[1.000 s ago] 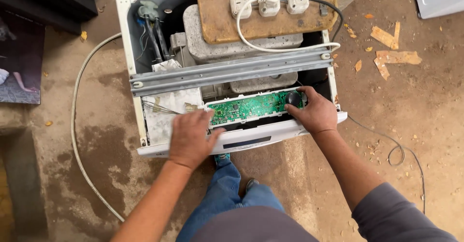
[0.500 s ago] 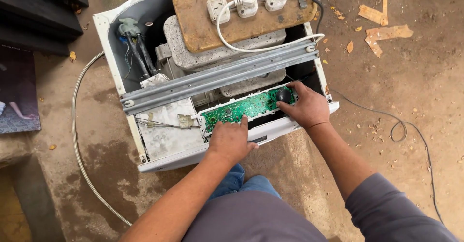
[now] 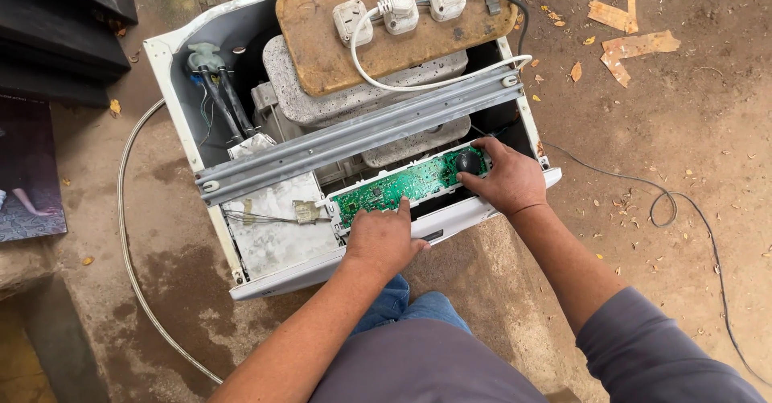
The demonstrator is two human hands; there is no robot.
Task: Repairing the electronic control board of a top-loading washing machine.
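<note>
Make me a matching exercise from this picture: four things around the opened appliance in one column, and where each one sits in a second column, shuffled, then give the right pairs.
Things:
1. green circuit board
2. wooden board with three white sockets
3. grey metal rail
4. grey hose

Places:
A. curving over the ground left of the white casing
B. lying on the far end of the open appliance
C. under the left hand and right hand
D. running across the opening from side to side

Pairs: 1-C, 2-B, 3-D, 4-A
</note>
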